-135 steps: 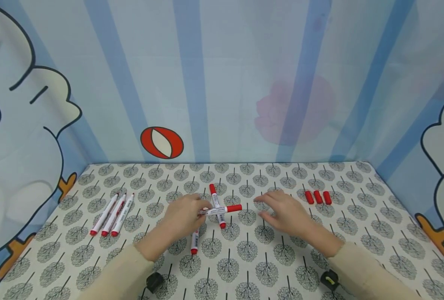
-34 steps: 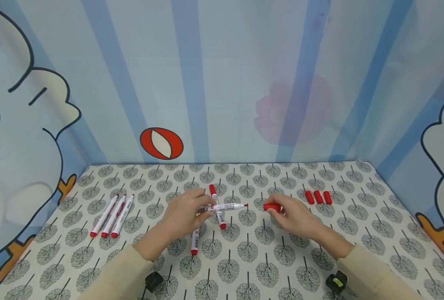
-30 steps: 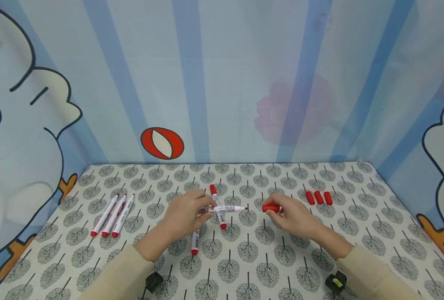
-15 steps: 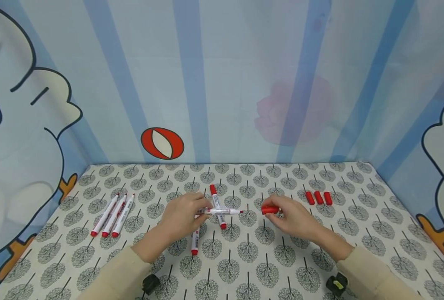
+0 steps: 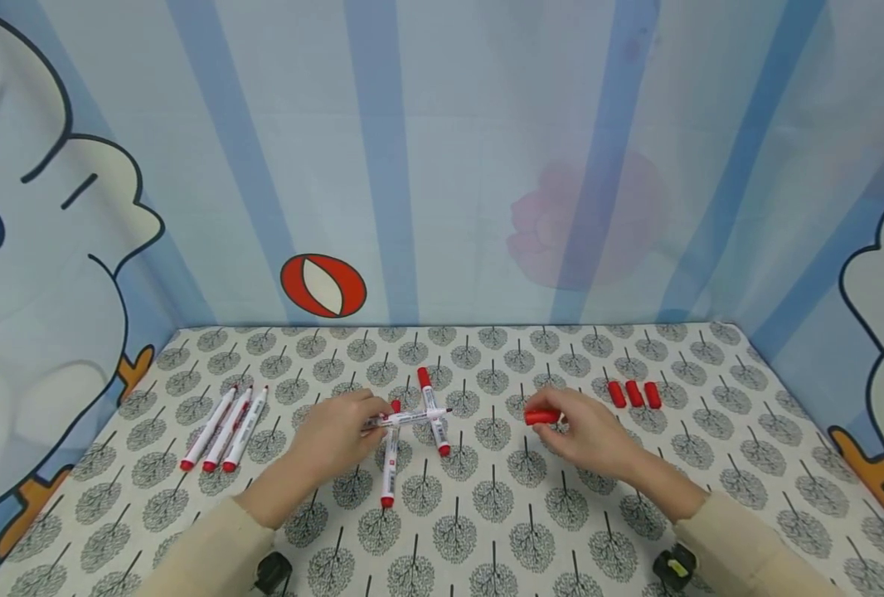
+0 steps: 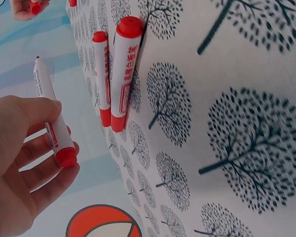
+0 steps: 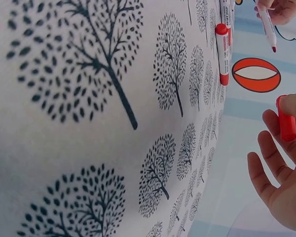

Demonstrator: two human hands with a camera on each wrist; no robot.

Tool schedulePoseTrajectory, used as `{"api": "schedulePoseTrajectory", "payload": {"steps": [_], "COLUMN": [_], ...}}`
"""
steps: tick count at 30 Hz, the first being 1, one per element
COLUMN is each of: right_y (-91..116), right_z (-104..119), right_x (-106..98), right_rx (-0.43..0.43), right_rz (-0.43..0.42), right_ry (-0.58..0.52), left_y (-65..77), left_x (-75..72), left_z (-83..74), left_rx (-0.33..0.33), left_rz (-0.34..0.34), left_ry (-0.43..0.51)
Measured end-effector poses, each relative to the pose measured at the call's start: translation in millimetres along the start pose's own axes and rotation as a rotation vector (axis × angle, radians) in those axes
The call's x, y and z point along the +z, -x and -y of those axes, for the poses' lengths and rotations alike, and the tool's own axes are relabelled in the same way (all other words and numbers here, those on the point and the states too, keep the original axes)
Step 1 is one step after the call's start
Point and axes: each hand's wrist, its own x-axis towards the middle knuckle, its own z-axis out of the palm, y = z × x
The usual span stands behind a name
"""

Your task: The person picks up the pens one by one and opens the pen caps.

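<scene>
In the head view my left hand (image 5: 340, 433) holds an uncapped white marker (image 5: 412, 417) with its tip toward the right. The left wrist view shows that marker (image 6: 48, 94) pinched between thumb and fingers, its red end at the fingertips. My right hand (image 5: 582, 427) pinches a red marker cap (image 5: 542, 416), apart from the marker; the cap (image 7: 287, 121) also shows in the right wrist view. Beneath and beside the held marker, two capped red markers lie on the cloth: one capped marker (image 5: 390, 464) nearer, another capped marker (image 5: 429, 398) farther back.
Three uncapped markers (image 5: 227, 427) lie side by side at the left of the tree-print cloth (image 5: 487, 514). Three red caps (image 5: 634, 393) sit in a row at the right. A striped cartoon backdrop (image 5: 457, 166) rises behind the table.
The red cap has come off the marker into my right hand. Within the last half second my left hand has drawn the uncapped marker leftward; my right hand has barely moved.
</scene>
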Motion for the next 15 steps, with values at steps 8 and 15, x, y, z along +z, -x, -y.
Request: {"api": "schedulePoseTrajectory", "payload": {"steps": [8, 15], "right_y": [1.5, 2.8], "right_z": [-3.2, -2.9], "right_x": [1.2, 1.6], "right_rx": [-0.026, -0.031], "right_rz": [-0.016, -0.02], "right_ry": [-0.004, -0.007], "left_y": [9.9, 15.3], "left_x": [-2.0, -3.9], "left_z": [15.3, 26.0], "left_rx": [-0.059, -0.125], "left_rz": [-0.037, -0.006], "left_ry": [-0.019, -0.016]}}
